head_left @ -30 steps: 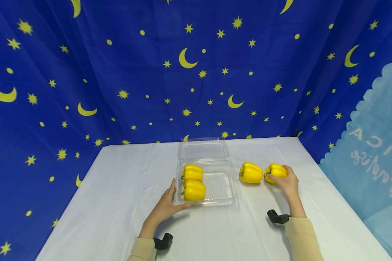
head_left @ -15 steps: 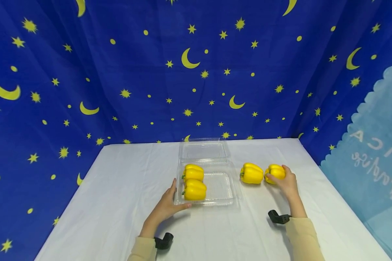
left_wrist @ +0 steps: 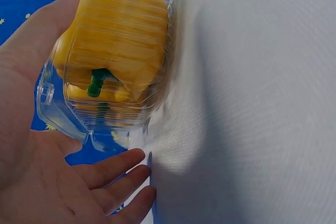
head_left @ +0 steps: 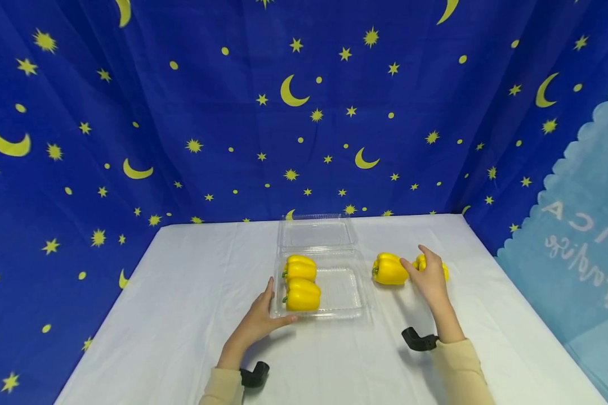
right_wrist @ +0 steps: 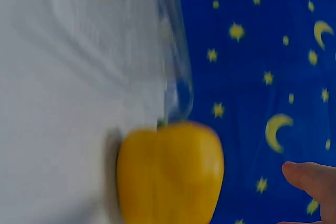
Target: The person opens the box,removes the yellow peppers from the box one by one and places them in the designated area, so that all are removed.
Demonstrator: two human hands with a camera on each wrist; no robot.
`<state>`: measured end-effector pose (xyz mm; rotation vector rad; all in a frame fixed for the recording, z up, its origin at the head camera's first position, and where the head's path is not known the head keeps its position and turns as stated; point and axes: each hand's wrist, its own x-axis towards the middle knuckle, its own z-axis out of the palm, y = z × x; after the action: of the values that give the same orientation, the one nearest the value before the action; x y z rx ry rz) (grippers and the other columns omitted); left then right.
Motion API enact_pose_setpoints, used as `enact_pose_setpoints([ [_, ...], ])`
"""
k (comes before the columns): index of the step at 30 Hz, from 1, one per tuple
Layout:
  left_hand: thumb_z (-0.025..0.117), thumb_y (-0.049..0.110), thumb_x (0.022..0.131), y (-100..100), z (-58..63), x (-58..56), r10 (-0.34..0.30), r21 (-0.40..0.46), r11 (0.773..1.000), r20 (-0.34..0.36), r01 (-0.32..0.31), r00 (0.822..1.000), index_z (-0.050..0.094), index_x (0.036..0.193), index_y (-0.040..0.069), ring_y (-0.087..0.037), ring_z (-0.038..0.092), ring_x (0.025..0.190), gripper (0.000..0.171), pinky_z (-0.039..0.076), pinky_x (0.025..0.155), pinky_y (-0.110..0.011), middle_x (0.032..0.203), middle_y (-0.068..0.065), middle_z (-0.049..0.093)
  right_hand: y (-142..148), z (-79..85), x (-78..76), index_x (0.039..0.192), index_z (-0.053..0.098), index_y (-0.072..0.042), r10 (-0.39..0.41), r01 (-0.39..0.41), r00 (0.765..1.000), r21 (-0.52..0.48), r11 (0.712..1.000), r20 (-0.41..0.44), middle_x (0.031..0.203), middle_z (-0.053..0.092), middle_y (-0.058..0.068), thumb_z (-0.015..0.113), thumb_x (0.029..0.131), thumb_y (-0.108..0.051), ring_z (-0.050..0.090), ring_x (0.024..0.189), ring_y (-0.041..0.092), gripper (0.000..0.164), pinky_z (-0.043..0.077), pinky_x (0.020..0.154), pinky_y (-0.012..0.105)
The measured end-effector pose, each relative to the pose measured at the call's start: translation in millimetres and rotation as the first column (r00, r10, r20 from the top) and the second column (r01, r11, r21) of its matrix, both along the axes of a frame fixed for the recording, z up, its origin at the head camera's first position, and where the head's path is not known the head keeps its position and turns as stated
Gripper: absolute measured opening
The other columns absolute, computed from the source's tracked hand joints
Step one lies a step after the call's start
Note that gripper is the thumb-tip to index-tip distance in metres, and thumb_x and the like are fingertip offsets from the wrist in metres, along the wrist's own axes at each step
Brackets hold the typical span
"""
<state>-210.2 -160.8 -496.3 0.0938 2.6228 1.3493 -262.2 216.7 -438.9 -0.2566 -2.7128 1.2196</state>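
A clear plastic clamshell box (head_left: 339,289) lies with its lid folded back. Two yellow bell peppers, a rear one (head_left: 301,268) and a front one (head_left: 303,295), sit in its left half. My left hand (head_left: 257,320) rests against the box's front left corner, thumb and fingers spread; in the left wrist view its fingers (left_wrist: 118,169) are fairly straight. A third yellow bell pepper (head_left: 389,270) stands right of the box. My right hand (head_left: 429,279) is at that pepper's right side, fingers spread, partly hiding a fourth bell pepper (head_left: 446,272). The right wrist view shows a pepper (right_wrist: 170,177) apart from a fingertip (right_wrist: 302,174).
A white cloth (head_left: 192,281) covers the table. Behind it hangs a blue curtain (head_left: 223,124) with yellow moons and stars. The raised lid (head_left: 315,232) reaches near the table's back edge. A light blue cloth (head_left: 588,236) hangs at the right.
My right hand has let go of the rightmost bell pepper and moved left toward the one beside it. The left hand and the box have stayed in place.
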Motion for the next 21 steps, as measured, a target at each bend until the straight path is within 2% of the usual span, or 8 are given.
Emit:
enact_pose_setpoints([
  [6, 0.079, 0.049, 0.072, 0, 0.9, 0.5, 0.001, 0.006, 1.0, 0.004, -0.001, 1.0, 0.004, 0.155, 0.016, -0.045, 0.02, 0.144, 0.117, 0.024, 0.112, -0.064, 0.157, -0.024, 0.018, -46, -5.4, 6.0, 0.14, 0.037, 0.005, 0.107, -0.106, 0.988, 0.015, 0.994, -0.112, 0.145, 0.03, 0.034, 0.063, 0.09, -0.021, 0.028, 0.136, 0.047, 0.062, 0.024, 0.115, 0.059],
  [13, 0.079, 0.048, 0.072, 0, 1.6, 1.1, -0.001, 0.008, 1.0, -0.001, 0.001, 1.0, 0.004, 0.155, 0.015, -0.046, 0.02, 0.143, 0.116, 0.025, 0.111, -0.064, 0.157, -0.024, 0.019, -103, -16.7, 14.5, 0.131, 0.049, 0.005, 0.204, -0.202, 0.948, 0.036, 0.979, -0.243, 0.137, 0.041, 0.033, 0.07, 0.085, -0.016, 0.039, 0.129, 0.048, 0.055, 0.032, 0.11, 0.06],
  [16, 0.079, 0.048, 0.072, 0, 1.9, 1.0, -0.001, 0.006, 1.0, -0.002, 0.001, 1.0, 0.004, 0.155, 0.015, -0.046, 0.021, 0.143, 0.116, 0.025, 0.111, -0.064, 0.156, -0.025, 0.019, -124, -19.2, 20.0, 0.129, 0.051, 0.004, 0.237, -0.236, 0.936, 0.036, 0.971, -0.26, 0.136, 0.044, 0.031, 0.07, 0.085, -0.016, 0.042, 0.128, 0.047, 0.052, 0.035, 0.108, 0.059],
  [21, 0.079, 0.049, 0.072, 0, 1.9, 0.7, 0.003, -0.002, 1.0, -0.003, -0.004, 1.0, 0.005, 0.155, 0.014, -0.046, 0.022, 0.142, 0.116, 0.026, 0.11, -0.065, 0.156, -0.025, 0.02, -155, -21.3, 28.4, 0.129, 0.051, 0.004, 0.295, -0.315, 0.914, -0.029, 0.949, -0.277, 0.134, 0.046, 0.028, 0.07, 0.085, -0.016, 0.045, 0.127, 0.044, 0.052, 0.038, 0.106, 0.058],
])
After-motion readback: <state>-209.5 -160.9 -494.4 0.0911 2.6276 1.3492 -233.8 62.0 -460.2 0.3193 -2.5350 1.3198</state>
